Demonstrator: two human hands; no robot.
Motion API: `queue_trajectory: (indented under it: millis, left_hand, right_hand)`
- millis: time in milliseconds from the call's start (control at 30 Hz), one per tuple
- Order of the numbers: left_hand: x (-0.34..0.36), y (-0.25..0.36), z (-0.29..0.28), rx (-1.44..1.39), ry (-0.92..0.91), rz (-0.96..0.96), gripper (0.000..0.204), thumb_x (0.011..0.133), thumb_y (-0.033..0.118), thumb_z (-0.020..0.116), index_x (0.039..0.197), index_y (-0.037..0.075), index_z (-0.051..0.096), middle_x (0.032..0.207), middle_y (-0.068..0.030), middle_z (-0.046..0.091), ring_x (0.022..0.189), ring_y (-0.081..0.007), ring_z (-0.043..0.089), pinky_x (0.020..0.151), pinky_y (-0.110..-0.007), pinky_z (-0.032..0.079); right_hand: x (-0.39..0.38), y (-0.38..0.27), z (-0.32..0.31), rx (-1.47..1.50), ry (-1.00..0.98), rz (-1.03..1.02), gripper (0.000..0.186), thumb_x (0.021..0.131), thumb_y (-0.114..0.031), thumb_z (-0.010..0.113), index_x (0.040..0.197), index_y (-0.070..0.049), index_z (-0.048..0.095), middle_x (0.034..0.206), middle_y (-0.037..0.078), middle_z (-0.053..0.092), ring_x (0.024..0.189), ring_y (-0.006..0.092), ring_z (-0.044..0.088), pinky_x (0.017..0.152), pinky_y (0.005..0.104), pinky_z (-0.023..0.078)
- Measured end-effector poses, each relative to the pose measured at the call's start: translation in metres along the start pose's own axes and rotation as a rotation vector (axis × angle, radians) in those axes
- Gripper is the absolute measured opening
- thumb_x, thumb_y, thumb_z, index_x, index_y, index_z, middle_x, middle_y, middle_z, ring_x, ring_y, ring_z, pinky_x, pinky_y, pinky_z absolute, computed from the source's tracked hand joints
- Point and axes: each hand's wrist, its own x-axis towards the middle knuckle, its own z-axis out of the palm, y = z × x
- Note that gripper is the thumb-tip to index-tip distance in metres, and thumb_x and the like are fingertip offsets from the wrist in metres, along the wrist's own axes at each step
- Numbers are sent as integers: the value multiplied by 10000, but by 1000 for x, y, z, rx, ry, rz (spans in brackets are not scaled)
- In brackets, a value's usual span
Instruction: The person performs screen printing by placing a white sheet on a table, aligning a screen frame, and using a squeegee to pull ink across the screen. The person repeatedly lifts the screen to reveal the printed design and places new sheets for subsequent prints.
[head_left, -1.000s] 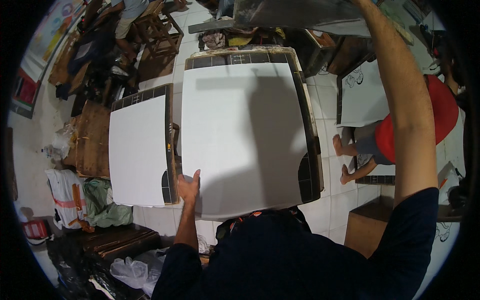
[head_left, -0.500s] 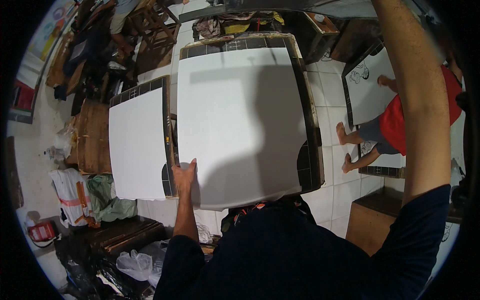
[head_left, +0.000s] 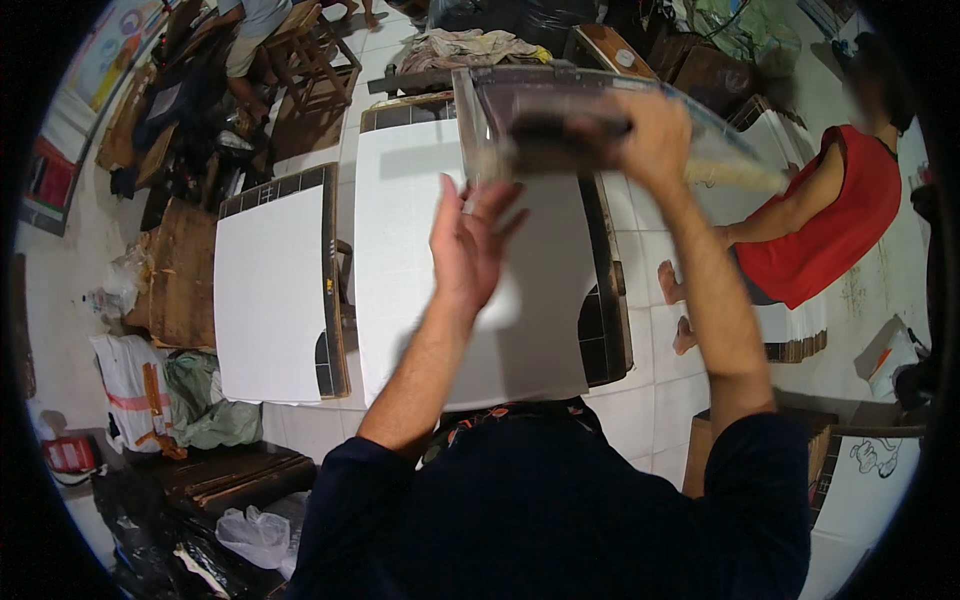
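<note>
My left hand (head_left: 468,240) is spread and released, near the frame (head_left: 540,74); my right hand (head_left: 652,142), blurred, is clenched round a dark bar (head_left: 548,132) at its nine o'clock; from my body, this frame is at twelve, above the white sheet (head_left: 535,310); another sheet (head_left: 270,300) lies at ten; a person in red (head_left: 835,220) at two.

Left forearm (head_left: 425,365): bare, angled up and inward from lower edge. Left hand (head_left: 470,245): open, unclenched; thumb (head_left: 449,200) upright, apart from fingers (head_left: 488,203); fingers directed up and rightward. Left wrist: nearly in line with forearm. Right forearm (head_left: 715,285): bare, reaching farther forward than left, inclined up and leftward. Right hand (head_left: 655,135): higher than left, turned inward, fingers leftward; blurred, finger closure indistinct. Hands: apart. Upper arms: dark-sleeved, lowered beside torso (head_left: 540,500).
</note>
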Motion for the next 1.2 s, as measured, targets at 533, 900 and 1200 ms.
queue_trajectory:
  millis: [533,900,1200]
  left_hand:
    - [-66,-117,-190,1968,225,216,1141,701,386,934,1557,-30,305,1495,-252,461,1442,-418,410,1209,-561,289]
    - [-57,-120,-200,2061,131,204,1276,589,373,981,1566,-57,282,1567,-257,416,1513,-416,349,1234,-613,242]
    - [-55,-121,-201,2075,106,304,1288,585,361,985,1570,-55,268,1562,-253,414,1511,-424,343,1235,-614,235]
  right_hand:
    - [-181,-11,146,223,-797,142,437,688,-141,852,1081,-142,660,1029,47,659,1038,274,611,894,465,433]
    - [-54,63,346,68,-380,107,352,835,-277,807,1124,-147,654,1062,11,665,1046,270,613,939,450,421]
    - [-125,23,249,67,-583,142,528,686,-176,868,1171,-176,659,1069,16,654,1075,251,618,941,452,453]
